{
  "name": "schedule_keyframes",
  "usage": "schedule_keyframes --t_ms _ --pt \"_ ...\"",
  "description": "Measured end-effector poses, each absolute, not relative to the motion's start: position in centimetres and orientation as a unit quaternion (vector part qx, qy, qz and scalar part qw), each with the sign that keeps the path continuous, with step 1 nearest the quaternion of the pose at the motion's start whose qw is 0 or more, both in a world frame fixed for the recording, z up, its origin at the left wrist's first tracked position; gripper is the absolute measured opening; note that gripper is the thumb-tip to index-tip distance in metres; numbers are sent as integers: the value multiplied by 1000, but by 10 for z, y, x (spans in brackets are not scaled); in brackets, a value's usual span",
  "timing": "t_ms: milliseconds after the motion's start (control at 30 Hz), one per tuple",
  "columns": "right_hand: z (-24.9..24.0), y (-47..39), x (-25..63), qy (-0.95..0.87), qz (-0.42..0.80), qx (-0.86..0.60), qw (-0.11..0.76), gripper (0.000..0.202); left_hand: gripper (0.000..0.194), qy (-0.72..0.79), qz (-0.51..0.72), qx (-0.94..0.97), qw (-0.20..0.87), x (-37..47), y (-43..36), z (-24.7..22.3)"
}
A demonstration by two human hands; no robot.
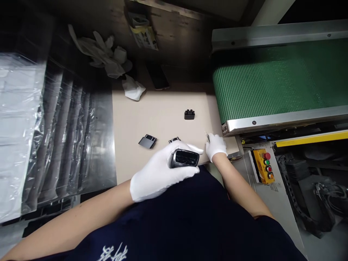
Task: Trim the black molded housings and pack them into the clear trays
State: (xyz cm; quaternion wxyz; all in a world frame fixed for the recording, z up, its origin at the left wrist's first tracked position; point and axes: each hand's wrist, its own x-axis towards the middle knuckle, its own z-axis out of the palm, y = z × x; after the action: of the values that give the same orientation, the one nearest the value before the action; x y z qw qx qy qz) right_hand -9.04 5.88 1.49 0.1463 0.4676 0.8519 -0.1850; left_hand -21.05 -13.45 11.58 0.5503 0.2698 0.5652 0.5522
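My left hand (160,168), in a white glove, is closed round a black and grey housing (186,158) with a rounded rectangular open end facing me. Farther right, my gloved right hand (215,146) is closed on a thin pointed metal tool (207,137), whose kind I cannot make out. Just beyond the left fingers lies a small black part (174,139), partly hidden by the glove. A flat grey and black part (148,141) rests to the left on the beige work surface (160,112). Another black part with knobs on top (189,114) stands farther back.
A green conveyor belt (272,79) borders the right side, with a yellow button box (263,166) below it. Plastic-wrapped stacked trays (54,137) stand left. White gloves (106,54), a crumpled white cloth (133,88) and a dark phone-like slab (158,77) lie at the back.
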Motion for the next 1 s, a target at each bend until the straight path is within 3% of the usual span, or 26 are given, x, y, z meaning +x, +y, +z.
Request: schedule_keyframes --t_ms 100,200,300,500,633,833,933,1000 --pt "50 43 -81 859 -265 428 93 32 47 578 537 261 556 -211 -136 118" --pt "99 26 -72 796 -504 336 14 30 43 601 516 261 552 -211 -135 118" --pt "139 17 -71 745 -600 290 23 27 36 609 491 277 558 -210 -134 122" --pt "159 16 -83 796 -490 318 155 18 35 662 412 359 513 -211 -132 128" --pt "157 13 -90 872 -373 245 200 22 31 676 342 394 520 -210 -132 128" --pt "151 4 -82 953 -254 139 92 39 31 617 388 356 584 -209 -133 125" --pt "151 4 -74 945 -302 128 17 41 30 541 447 317 638 -209 -132 124" --pt "156 6 -70 911 -388 142 2 42 29 529 479 347 609 -208 -132 123"
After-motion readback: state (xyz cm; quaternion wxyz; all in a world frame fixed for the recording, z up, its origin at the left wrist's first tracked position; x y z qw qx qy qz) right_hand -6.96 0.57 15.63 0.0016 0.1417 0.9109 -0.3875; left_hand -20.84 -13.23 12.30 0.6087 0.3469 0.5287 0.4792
